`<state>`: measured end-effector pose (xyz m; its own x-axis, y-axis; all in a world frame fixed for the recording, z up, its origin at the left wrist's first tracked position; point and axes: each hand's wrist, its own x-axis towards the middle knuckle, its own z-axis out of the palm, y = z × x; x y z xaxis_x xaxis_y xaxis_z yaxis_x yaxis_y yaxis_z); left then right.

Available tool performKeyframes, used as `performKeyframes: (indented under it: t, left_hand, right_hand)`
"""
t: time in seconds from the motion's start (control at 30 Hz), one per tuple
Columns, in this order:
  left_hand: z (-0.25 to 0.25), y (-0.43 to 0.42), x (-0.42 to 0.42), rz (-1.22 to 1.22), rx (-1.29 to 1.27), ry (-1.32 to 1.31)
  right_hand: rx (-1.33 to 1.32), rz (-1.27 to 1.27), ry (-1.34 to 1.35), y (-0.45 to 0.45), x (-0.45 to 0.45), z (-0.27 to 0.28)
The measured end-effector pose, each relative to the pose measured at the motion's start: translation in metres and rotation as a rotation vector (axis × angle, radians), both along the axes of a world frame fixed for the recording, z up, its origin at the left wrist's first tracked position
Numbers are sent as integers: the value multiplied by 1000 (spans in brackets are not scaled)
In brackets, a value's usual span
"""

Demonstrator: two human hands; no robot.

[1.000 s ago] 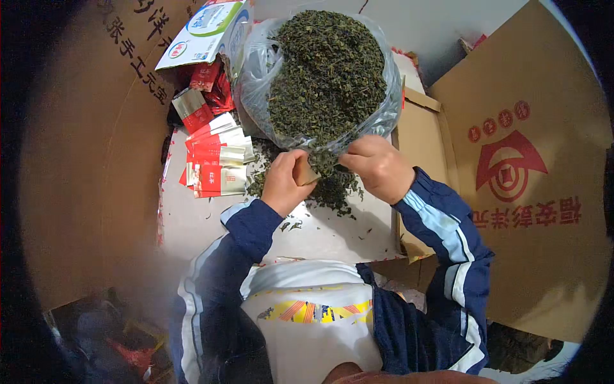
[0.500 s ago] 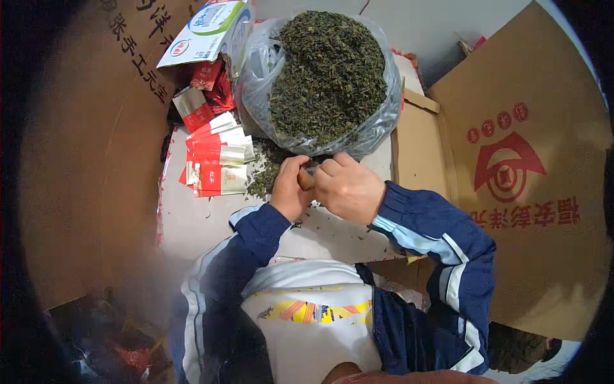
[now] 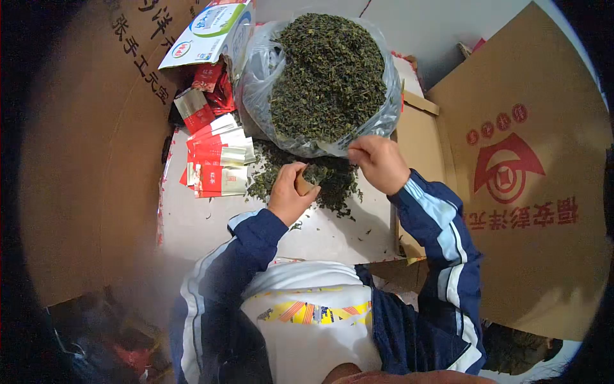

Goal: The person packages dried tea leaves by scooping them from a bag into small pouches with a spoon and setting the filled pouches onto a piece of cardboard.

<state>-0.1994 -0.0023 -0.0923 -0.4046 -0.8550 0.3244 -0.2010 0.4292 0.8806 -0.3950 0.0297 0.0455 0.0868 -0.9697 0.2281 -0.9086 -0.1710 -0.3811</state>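
Note:
My left hand (image 3: 289, 200) is closed round a small tan packet (image 3: 303, 184), its mouth turned up and tea leaf showing at the opening. To the right, my right hand (image 3: 382, 165) is raised by the front edge of the clear plastic bag (image 3: 254, 96), its thumb and fingers pinched together. Whatever is in that pinch, if anything, is too small to make out. Dark green tea leaves (image 3: 329, 77) are heaped high in the bag. Below it, loose tea leaves (image 3: 339, 192) lie spread on the white tabletop (image 3: 198, 230) between my hands.
Left of the loose leaf, red and silver sachets (image 3: 220, 180) lie in an overlapping row. Behind them a white and blue carton (image 3: 208, 32) lies tipped, with red packets (image 3: 220, 93) at its mouth. Cardboard walls (image 3: 83, 179) stand left and right (image 3: 531, 256).
My right hand has moved away to the right and slightly up from my left hand, uncovering the loose leaf pile. The left hand keeps its hold on the packet almost in place.

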Motion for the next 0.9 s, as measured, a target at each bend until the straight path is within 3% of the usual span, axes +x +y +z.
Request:
performKeyframes:
  t: [0.1, 0.2, 0.37, 0.47, 0.6, 0.9]
  left_hand:
    - [1, 0, 0, 4, 16, -10]
    - [3, -1, 1, 8, 25, -22]
    - [11, 0, 0, 10, 77, -65]
    - [14, 0, -1, 8, 91, -78]
    - [13, 0, -2, 9, 65, -58]
    - [18, -6, 0, 24, 117, -12]
  right_hand:
    - [73, -88, -146, -11, -7, -16]
    - [59, -240, -98, -19, -15, -24]
    - [-93, -264, -12, -24, -25, -32]
    - [-240, -79, 226, -19, -19, -29]
    - [-398, -28, 220, -21, -20, -32]
    - [-481, -20, -8, -8, -15, -38]
